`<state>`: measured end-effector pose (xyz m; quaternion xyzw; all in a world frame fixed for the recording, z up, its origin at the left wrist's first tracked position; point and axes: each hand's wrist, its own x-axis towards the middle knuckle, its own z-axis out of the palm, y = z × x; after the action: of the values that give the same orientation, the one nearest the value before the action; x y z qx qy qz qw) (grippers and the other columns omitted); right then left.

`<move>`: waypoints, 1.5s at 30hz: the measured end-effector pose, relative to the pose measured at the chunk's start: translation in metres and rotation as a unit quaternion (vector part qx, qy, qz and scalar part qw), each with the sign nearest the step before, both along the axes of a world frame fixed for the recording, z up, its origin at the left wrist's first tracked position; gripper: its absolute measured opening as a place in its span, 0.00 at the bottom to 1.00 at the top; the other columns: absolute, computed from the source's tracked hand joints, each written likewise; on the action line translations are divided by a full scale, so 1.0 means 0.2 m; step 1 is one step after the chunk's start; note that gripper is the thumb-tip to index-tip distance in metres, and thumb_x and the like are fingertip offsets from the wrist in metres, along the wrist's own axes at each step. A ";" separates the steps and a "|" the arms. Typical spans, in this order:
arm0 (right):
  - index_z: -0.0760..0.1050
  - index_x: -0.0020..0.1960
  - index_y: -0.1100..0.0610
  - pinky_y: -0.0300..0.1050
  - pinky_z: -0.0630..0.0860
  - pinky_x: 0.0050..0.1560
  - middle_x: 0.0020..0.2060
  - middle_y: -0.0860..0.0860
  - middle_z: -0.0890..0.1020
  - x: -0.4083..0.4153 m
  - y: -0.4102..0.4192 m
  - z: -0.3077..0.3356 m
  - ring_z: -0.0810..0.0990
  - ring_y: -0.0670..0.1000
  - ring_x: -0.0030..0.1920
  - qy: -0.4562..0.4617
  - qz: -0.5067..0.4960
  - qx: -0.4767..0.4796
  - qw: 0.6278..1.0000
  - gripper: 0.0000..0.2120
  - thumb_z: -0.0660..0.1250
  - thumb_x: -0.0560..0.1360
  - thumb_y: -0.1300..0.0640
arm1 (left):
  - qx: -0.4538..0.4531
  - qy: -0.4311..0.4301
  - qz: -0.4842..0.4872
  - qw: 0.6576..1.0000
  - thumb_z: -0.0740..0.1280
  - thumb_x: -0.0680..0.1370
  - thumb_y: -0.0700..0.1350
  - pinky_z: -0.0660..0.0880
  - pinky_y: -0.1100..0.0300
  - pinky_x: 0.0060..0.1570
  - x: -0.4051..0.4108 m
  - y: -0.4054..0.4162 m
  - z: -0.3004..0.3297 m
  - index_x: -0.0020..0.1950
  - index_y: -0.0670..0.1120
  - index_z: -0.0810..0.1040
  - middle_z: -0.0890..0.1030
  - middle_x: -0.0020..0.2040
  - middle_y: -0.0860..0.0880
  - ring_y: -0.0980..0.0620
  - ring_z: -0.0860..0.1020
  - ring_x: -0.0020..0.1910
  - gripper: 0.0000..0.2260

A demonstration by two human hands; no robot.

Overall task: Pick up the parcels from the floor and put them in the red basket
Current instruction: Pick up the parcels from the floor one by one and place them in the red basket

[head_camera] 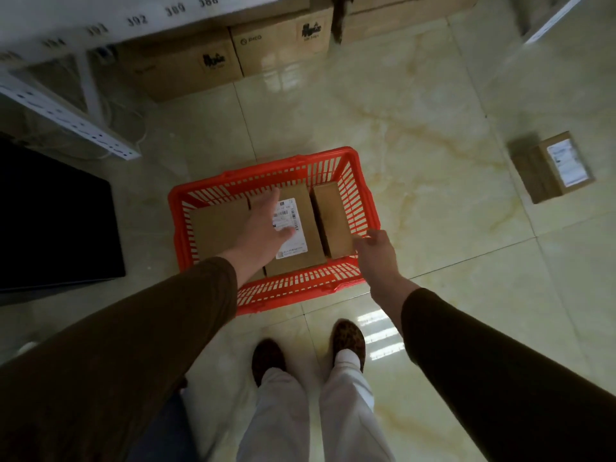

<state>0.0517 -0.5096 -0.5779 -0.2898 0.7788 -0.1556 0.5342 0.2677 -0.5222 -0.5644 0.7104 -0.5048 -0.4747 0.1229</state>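
The red basket (pixel 206 188) stands on the tiled floor in front of my feet. Three brown parcels lie inside it: a plain one at the left (pixel 216 228), a middle one with a white label (pixel 300 211), and a narrow one on its side at the right (pixel 331 218). My left hand (pixel 263 228) hovers flat and open over the middle parcel, holding nothing. My right hand (pixel 376 251) is at the basket's near right corner, fingers curled by the narrow parcel's near end. Another labelled parcel (pixel 553 166) lies on the floor at the far right.
Large cardboard boxes (pixel 276 45) line the wall under a white numbered shelf (pixel 100 25). A white metal rack leg (pixel 66 118) and a black flat object (pixel 56 221) are at the left. My two feet (pixel 306 351) stand just behind the basket.
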 end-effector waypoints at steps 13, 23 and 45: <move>0.75 0.66 0.54 0.44 0.69 0.53 0.56 0.48 0.78 -0.79 -0.07 0.34 0.77 0.50 0.55 0.000 -0.084 -0.118 0.989 0.18 0.67 0.79 0.47 | -0.001 0.059 -0.002 0.998 0.71 0.77 0.53 0.61 0.59 0.63 -0.79 -0.07 0.34 0.78 0.55 0.60 0.65 0.77 0.51 0.51 0.64 0.73 0.33; 0.76 0.63 0.55 0.40 0.70 0.42 0.52 0.48 0.80 -1.70 -0.11 0.45 0.79 0.52 0.55 0.001 -0.127 -0.104 0.986 0.17 0.66 0.79 0.47 | -0.011 0.061 -0.044 0.997 0.71 0.77 0.52 0.58 0.64 0.65 -1.71 -0.15 0.45 0.77 0.50 0.64 0.67 0.76 0.50 0.52 0.64 0.74 0.31; 0.75 0.63 0.53 0.48 0.74 0.56 0.57 0.49 0.80 -2.82 -0.70 0.23 0.78 0.52 0.56 0.038 -0.103 -0.078 0.991 0.17 0.68 0.78 0.45 | 0.050 0.070 -0.052 0.995 0.70 0.77 0.54 0.62 0.52 0.72 -2.92 -0.77 0.21 0.77 0.50 0.65 0.67 0.76 0.51 0.50 0.65 0.74 0.30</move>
<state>-0.5133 -0.6502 -0.5327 -0.2547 0.8097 -0.2592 0.4608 -0.3157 -0.6765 -0.5230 0.6537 -0.5068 -0.5536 0.0967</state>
